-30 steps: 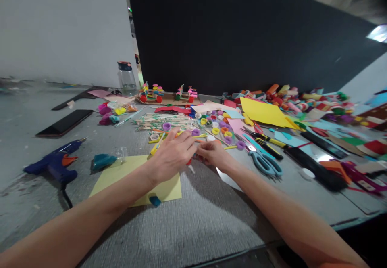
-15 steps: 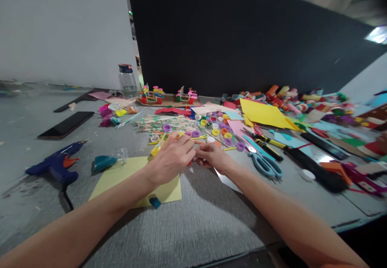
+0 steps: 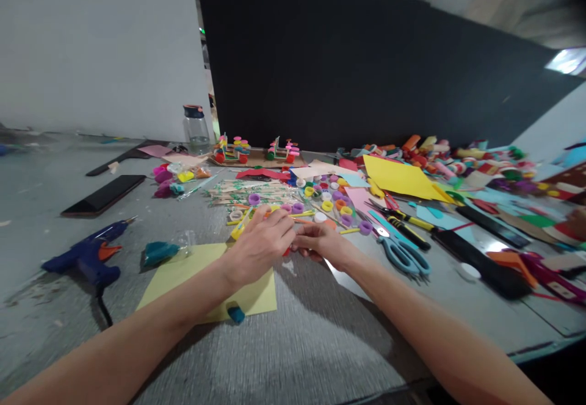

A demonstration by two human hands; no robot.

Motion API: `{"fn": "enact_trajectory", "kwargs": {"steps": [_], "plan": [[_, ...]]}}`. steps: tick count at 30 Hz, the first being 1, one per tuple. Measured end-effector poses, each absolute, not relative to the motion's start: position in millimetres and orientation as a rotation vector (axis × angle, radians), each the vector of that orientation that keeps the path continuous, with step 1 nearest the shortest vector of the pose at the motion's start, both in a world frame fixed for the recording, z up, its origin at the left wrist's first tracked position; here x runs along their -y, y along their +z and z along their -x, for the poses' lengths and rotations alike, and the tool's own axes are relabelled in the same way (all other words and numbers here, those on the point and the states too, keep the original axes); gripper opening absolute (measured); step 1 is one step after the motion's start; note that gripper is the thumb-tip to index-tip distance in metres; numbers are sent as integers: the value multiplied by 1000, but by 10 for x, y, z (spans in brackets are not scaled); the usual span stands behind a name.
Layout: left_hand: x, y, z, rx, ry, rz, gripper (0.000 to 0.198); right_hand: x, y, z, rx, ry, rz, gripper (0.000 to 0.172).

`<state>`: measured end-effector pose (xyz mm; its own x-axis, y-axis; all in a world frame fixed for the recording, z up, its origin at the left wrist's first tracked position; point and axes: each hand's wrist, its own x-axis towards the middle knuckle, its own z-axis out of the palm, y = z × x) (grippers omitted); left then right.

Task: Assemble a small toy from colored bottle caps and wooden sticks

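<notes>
I have both hands close together over the tabletop [image 3: 302, 350], the fingertips meeting or nearly so. On my left hand [image 3: 263, 240] the fingers are bent and bunched, back of the hand towards me, so the gap beneath them is hidden. On my right hand [image 3: 324, 243] the thumb and fingers are drawn in narrow, near a pinch. A small red piece [image 3: 287, 251] peeks out under the left fingertips, between the two hands; most of it is covered, and I cannot tell which hand grips it, or whether both do.

My left wrist crosses above the pale yellow sheet [image 3: 256, 298], where a teal scrap [image 3: 236, 314] lies at the near edge. A yellow piece [image 3: 238, 231] sits just beside my left knuckles. Past the right hand I see an orange disc [image 3: 330, 225] and a white cap [image 3: 320, 216]. The scissors [image 3: 403, 255] lie to the right of that hand, the glue gun [image 3: 85, 254] well off to the left.
</notes>
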<state>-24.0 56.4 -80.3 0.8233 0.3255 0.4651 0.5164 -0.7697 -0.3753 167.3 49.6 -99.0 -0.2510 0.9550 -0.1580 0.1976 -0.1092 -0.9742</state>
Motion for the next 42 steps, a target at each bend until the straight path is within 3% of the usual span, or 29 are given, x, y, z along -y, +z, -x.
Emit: {"fn": "enact_trajectory", "kwargs": {"steps": [16,24,37,40,42], "plan": [[-645,-711,337,617,-504,2611,12,-512,-1011,-1637,1541,1361,1364,40],[-671,-743,334,668,-624,2584,52,-585,-1012,-1527,1562,1317,1322,40],[-707,-663,406,646,-676,2625,77,-586,-970,-1640,1722,1027,1299,39],[-717,-583,453,614,-718,2622,69,-523,-953,-1724,1767,842,1283,30],[-720,-530,481,624,-768,2586,48,-463,-965,-1749,1795,717,1251,22]]}}
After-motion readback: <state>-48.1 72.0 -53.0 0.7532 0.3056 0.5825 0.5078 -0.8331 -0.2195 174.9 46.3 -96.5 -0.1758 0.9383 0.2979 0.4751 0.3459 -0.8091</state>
